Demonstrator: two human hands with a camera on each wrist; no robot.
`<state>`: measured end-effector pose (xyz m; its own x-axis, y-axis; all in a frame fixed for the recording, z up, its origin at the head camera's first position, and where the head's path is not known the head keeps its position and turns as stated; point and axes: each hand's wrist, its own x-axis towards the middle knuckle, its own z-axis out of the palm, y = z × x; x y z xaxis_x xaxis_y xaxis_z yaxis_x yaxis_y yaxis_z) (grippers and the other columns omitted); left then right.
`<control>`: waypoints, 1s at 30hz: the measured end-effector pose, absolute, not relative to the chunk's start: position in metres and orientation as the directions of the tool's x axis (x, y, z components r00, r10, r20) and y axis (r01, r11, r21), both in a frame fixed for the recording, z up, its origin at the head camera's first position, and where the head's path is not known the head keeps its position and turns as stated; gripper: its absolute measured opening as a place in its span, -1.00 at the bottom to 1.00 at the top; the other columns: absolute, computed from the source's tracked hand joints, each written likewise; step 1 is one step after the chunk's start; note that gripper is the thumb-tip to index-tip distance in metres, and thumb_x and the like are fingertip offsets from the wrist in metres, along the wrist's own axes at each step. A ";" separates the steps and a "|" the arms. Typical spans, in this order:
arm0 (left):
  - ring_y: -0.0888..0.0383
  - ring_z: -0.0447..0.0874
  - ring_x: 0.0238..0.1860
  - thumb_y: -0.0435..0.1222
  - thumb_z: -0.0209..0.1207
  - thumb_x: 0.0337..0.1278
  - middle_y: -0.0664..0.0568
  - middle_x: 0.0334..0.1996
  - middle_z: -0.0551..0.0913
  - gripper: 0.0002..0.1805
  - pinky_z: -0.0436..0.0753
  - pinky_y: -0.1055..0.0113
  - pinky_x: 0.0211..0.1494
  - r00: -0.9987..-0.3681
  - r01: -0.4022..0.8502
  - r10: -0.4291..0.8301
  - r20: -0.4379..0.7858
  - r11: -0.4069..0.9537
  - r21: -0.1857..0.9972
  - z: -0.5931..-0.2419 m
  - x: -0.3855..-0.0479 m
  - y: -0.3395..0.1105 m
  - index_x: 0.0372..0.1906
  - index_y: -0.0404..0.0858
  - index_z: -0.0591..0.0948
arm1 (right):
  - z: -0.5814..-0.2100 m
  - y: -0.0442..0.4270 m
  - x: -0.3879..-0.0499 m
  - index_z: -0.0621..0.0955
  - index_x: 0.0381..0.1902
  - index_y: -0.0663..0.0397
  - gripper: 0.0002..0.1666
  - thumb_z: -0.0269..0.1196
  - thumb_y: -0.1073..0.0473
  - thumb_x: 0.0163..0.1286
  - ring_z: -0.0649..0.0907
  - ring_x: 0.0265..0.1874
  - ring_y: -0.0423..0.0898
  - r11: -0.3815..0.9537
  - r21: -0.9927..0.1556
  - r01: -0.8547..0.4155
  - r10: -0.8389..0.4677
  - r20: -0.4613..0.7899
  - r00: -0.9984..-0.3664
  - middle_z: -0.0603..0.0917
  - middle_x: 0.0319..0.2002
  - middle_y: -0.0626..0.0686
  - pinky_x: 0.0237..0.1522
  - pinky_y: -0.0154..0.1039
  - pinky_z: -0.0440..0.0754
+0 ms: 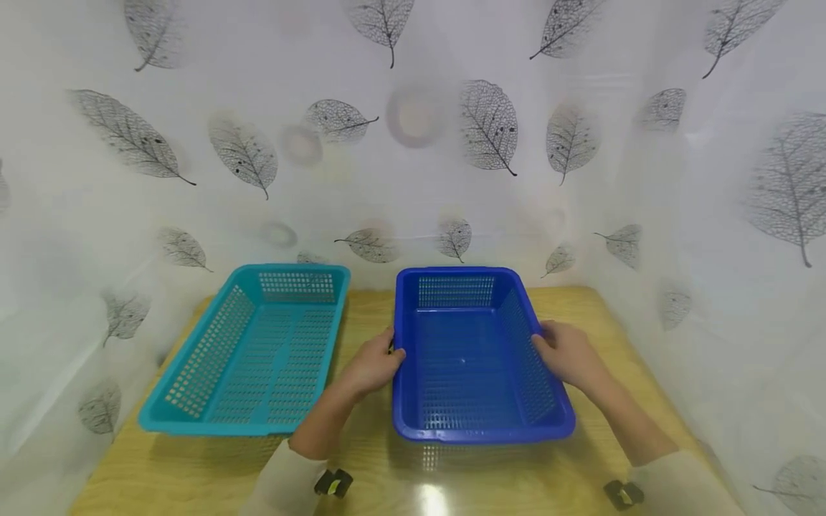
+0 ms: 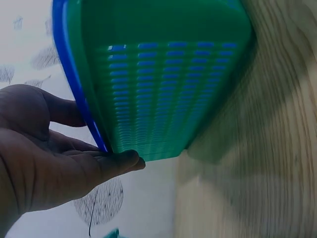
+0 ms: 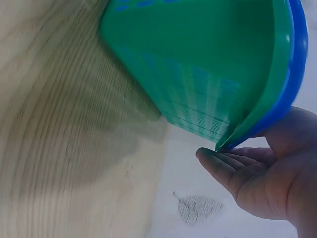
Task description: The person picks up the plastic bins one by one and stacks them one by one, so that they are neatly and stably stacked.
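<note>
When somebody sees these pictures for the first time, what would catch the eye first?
Probably the blue basket near the middle of the head view, right of the teal basket, held at opposite sides by left fingers and right fingers. Next, the wrist views reveal a green basket fitted around it, its rim beneath the blue one.

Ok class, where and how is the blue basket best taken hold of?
Take the blue basket midway along both long rims, from left and right; they lie opposite, so it should balance. Hold only its blue edge: the green basket nested around it has its rim below, so reaching under that would likely lift both.
</note>
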<state>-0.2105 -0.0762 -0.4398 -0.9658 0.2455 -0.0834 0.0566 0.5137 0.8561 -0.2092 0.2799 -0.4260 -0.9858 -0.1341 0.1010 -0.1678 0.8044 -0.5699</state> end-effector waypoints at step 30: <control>-0.27 0.50 0.38 -0.41 -0.10 0.52 -0.42 0.40 0.49 -0.37 0.48 -0.23 0.44 -0.985 -0.023 0.146 -0.095 0.430 0.902 -0.436 -0.205 -0.121 0.60 -0.49 0.21 | -0.429 0.236 -0.215 0.52 0.29 0.59 -0.47 0.20 0.17 0.63 0.71 0.13 0.38 0.744 -0.636 -0.205 -0.210 0.069 -0.975 0.62 0.20 0.53 0.06 0.12 0.77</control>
<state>-0.2053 -0.1206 -0.4360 -0.9847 0.1464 -0.0948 -0.0229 0.4304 0.9023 -0.2149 0.2360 -0.4288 -0.9753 -0.2097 0.0689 -0.2048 0.7439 -0.6361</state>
